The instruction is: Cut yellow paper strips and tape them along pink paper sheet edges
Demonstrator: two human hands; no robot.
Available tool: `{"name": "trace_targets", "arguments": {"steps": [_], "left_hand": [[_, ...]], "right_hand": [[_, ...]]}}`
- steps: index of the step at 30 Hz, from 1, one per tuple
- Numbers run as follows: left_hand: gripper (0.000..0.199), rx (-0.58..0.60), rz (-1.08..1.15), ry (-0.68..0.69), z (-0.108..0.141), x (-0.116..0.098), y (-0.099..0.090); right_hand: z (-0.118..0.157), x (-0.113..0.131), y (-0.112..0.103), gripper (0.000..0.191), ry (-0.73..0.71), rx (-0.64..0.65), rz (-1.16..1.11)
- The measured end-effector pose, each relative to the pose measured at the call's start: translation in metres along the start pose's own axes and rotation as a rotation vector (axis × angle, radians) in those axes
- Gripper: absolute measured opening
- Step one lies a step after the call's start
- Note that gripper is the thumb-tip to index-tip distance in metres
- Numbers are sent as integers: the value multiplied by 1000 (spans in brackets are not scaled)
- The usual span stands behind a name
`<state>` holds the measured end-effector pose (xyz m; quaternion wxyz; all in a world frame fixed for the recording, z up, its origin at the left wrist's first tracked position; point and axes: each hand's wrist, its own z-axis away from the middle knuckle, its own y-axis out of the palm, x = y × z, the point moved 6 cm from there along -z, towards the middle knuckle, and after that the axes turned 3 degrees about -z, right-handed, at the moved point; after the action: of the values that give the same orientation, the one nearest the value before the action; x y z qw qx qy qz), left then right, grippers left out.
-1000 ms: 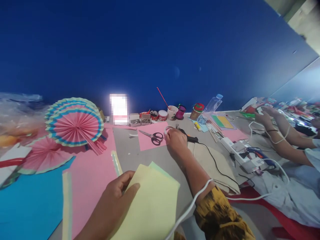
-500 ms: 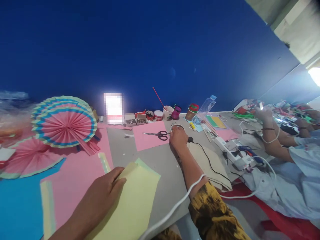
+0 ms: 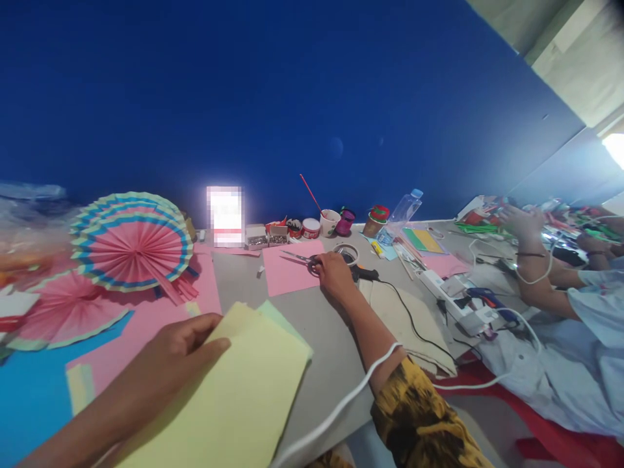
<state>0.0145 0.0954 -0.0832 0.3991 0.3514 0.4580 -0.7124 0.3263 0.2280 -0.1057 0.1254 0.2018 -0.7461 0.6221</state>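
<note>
Yellow paper sheets [image 3: 234,390], with a pale green sheet [image 3: 281,325] under them, are pinched between the thumb and fingers of my left hand [image 3: 190,354]. Over the pink sheet [image 3: 287,276], my right hand [image 3: 334,273] has its fingers closed on the black handles of the scissors [image 3: 298,257], whose blades point left. Just behind that hand lies a roll of tape [image 3: 348,252]. A black tool with an orange part [image 3: 365,273] rests right of the hand, its cord running over a folded cream cloth [image 3: 394,318].
Pleated pink, blue and yellow paper fans [image 3: 136,250] stand at the left. Along the blue wall are a white cup [image 3: 330,223], small jars and a clear bottle [image 3: 407,208]. A white power strip [image 3: 455,299], a glue gun [image 3: 492,302] and another person's hand [image 3: 526,227] are at the right.
My right hand has moved left from the tape roll and taken hold of the scissors' handles. My left hand and the yellow sheets have shifted left and slightly down.
</note>
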Motion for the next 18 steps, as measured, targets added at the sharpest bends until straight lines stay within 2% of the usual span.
{"name": "trace_targets", "arguments": {"steps": [2, 3, 6, 9, 11, 13, 16, 18], "left_hand": [[43, 178, -55, 36, -2, -8, 21], [46, 219, -109, 72, -5, -12, 26], [52, 202, -339, 222, -24, -33, 29], [53, 268, -551, 340, -60, -66, 39], [53, 256, -744, 415, -93, -92, 51], [49, 211, -817, 429, -131, -114, 66], [41, 138, -900, 413, -182, -135, 92], [41, 92, -926, 423, -205, -143, 107]], "right_hand": [[-2, -3, -5, 27, 3, -45, -115], [-3, -6, -8, 28, 10, -69, -177], [-6, -18, -18, 32, 41, -133, -365], [-10, -31, -24, 33, 59, -179, -535], [-12, -36, -25, 32, 64, -202, -624], [-13, -37, -24, 31, 60, -209, -695], [-12, -34, -22, 31, 43, -203, -769], [-12, -33, -21, 30, 33, -207, -797]]}}
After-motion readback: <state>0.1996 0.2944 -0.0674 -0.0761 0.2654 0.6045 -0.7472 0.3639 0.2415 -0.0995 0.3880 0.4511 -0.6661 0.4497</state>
